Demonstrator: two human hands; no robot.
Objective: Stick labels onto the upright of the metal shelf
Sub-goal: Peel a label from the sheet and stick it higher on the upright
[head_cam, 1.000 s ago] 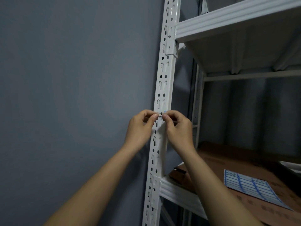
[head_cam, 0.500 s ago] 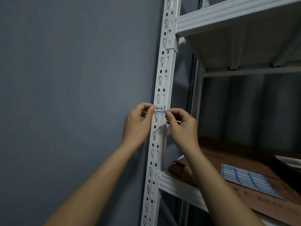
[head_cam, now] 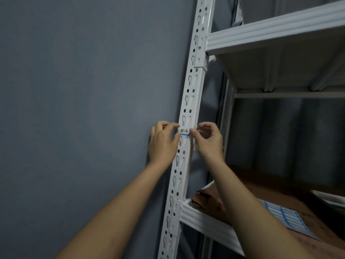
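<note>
A white perforated metal upright (head_cam: 192,86) runs up the middle of the head view. A small white label (head_cam: 184,131) with a blue border and handwritten marks lies across it at mid height. My left hand (head_cam: 163,143) pinches the label's left end between thumb and forefinger. My right hand (head_cam: 209,141) pinches its right end the same way, fingers curled at the upright's right edge. Whether the label is fully stuck down I cannot tell.
A grey wall (head_cam: 84,109) fills the left. A white shelf (head_cam: 276,32) juts out above, and a lower shelf rail (head_cam: 209,219) carries brown cardboard (head_cam: 265,187) with a sheet of blue-bordered labels (head_cam: 283,217) on it.
The label has come into fuller view on the upright as my fingers slid apart toward its two ends; both hands stay at the same spot on the upright.
</note>
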